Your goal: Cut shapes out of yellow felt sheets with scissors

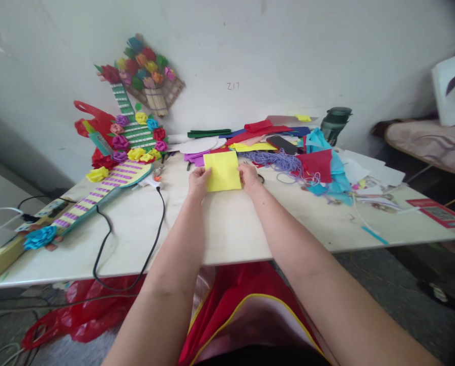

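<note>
A yellow square of paper (222, 171) lies on the pale table (227, 229) in front of me. My left hand (199, 183) pinches its lower left edge, and my right hand (249, 178) pinches its right edge. Both hands have fingers closed on the sheet. Behind it sits a pile of coloured felt and paper sheets (250, 137), with a tangle of purple cord (278, 161) to the right.
A paper-flower guitar craft (97, 190) lies at the left, with a black cable (128, 244) and a power strip (48, 208) nearby. A dark bottle (334, 123) stands at the back right. Red and blue paper (324, 168) lies right. A red bag (78, 315) sits under the table.
</note>
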`<state>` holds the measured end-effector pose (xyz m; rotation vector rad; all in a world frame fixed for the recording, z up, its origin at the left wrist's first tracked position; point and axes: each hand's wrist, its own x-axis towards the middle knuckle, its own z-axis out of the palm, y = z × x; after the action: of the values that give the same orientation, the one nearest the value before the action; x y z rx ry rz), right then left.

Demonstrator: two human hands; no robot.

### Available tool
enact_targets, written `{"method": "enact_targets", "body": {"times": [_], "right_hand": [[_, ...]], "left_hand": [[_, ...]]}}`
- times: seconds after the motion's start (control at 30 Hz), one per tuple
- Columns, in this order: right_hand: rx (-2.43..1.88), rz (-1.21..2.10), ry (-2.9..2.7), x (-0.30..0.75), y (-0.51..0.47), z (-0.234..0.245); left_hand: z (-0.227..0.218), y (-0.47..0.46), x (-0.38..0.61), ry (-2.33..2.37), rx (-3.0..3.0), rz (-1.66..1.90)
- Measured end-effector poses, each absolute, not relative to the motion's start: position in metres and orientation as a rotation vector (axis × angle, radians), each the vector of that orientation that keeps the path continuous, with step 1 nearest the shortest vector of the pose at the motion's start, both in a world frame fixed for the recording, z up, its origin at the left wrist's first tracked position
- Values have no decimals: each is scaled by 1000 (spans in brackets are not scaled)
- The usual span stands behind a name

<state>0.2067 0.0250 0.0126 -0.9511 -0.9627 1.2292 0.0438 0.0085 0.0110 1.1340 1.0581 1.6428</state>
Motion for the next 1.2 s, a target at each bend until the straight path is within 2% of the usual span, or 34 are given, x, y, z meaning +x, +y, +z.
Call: {"method": "enact_targets", "body": {"times": [0.87,1.2], "right_hand": [[-743,1589,-980,211,16,20],[-698,1619,-1077,212,13,20]], "left_hand": [[10,14,44,1127,989,1652],[11,15,43,1071,930,1614]]}}
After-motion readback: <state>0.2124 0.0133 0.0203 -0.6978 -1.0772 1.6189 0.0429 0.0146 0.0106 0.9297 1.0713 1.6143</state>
